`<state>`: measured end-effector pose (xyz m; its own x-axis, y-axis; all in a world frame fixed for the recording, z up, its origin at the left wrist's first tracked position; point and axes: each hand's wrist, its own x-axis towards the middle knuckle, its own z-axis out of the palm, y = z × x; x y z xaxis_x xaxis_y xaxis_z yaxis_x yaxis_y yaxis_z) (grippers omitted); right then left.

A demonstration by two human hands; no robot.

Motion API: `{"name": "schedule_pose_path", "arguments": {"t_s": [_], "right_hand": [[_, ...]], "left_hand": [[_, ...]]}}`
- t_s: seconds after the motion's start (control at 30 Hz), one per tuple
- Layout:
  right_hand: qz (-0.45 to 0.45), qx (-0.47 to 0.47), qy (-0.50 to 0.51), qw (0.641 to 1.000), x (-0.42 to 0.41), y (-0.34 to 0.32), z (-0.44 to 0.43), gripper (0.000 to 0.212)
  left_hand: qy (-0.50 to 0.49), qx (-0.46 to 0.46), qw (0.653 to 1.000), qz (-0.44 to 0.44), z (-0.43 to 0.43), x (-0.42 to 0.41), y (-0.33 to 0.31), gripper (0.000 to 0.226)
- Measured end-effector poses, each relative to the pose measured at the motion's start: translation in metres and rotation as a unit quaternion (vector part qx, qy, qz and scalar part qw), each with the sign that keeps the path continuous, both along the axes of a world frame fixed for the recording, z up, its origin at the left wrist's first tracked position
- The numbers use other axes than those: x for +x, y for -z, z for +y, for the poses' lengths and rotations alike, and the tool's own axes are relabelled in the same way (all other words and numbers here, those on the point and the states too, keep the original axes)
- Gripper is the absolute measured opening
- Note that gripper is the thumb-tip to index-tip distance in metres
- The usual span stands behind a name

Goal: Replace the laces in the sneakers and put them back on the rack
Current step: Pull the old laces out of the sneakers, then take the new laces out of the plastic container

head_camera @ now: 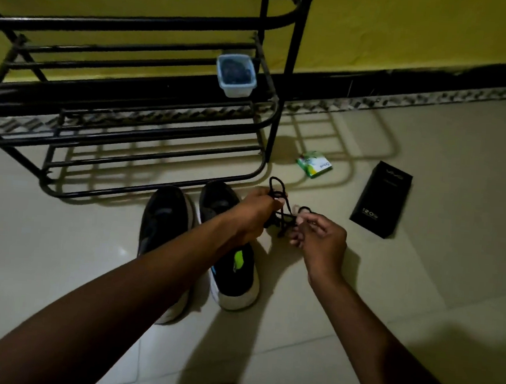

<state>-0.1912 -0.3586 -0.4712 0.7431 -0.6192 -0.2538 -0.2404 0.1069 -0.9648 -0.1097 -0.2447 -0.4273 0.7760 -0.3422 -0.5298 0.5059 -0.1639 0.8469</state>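
The left hand (254,213) is gripping a black round-cord lace (285,212) in curled fingers, and the right hand (322,239) is pinching the same lace at its fingertips. The lace is hanging in loose loops between both hands, above the floor (419,296) and just right of the sneakers (165,215). The sneakers are lying side by side on glossy tile, long axes running away from the person, toes pointing toward the rack (290,73). Uppers are showing dark fabric and soles white. The rack is showing black tubular metal.
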Motion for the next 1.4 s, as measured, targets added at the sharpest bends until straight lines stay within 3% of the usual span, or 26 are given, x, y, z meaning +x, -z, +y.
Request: {"name": "schedule_pose_path", "arguments": {"t_s": [0.23, 0.43, 0.57, 0.63, 0.7, 0.77, 1.17, 1.3, 1.4], "right_hand": [[0.036, 0.002, 0.037, 0.999, -0.008, 0.014, -0.044, 0.011], [0.059, -0.090, -0.010, 0.994, -0.010, 0.029, -0.066, 0.011], [0.066, -0.125, -0.033, 0.989, -0.014, 0.030, -0.071, 0.012], [0.062, -0.172, -0.052, 0.982, -0.018, 0.028, -0.071, 0.014], [0.062, -0.263, -0.076, 0.960, -0.019, 0.022, -0.067, 0.017], [0.040, -0.291, -0.090, 0.952, -0.018, 0.016, -0.063, 0.017], [-0.089, -0.138, -0.167, 0.972, 0.040, -0.083, -0.006, 0.020], [-0.114, -0.209, -0.192, 0.952, 0.073, -0.114, 0.009, 0.011], [-0.127, -0.285, -0.203, 0.928, 0.100, -0.136, 0.020, 0.018]], "left_hand": [[0.037, 0.004, 0.999, 0.030, -0.042, -0.005, 0.013, 0.015], [0.103, 0.096, 0.987, -0.072, -0.047, -0.010, 0.021, 0.031], [0.148, 0.228, 0.942, -0.199, -0.043, -0.009, 0.019, 0.029], [0.153, 0.252, 0.924, -0.245, -0.038, -0.010, 0.019, 0.028], [0.137, 0.248, 0.922, -0.264, -0.032, -0.010, 0.018, 0.028], [0.125, 0.225, 0.923, -0.285, -0.025, -0.012, 0.019, 0.026], [0.019, 0.207, 0.892, -0.402, 0.049, -0.004, -0.066, 0.021], [-0.037, 0.226, 0.867, -0.443, 0.069, 0.028, -0.093, 0.008], [-0.056, 0.249, 0.849, -0.462, 0.078, 0.062, -0.111, 0.010]]}}
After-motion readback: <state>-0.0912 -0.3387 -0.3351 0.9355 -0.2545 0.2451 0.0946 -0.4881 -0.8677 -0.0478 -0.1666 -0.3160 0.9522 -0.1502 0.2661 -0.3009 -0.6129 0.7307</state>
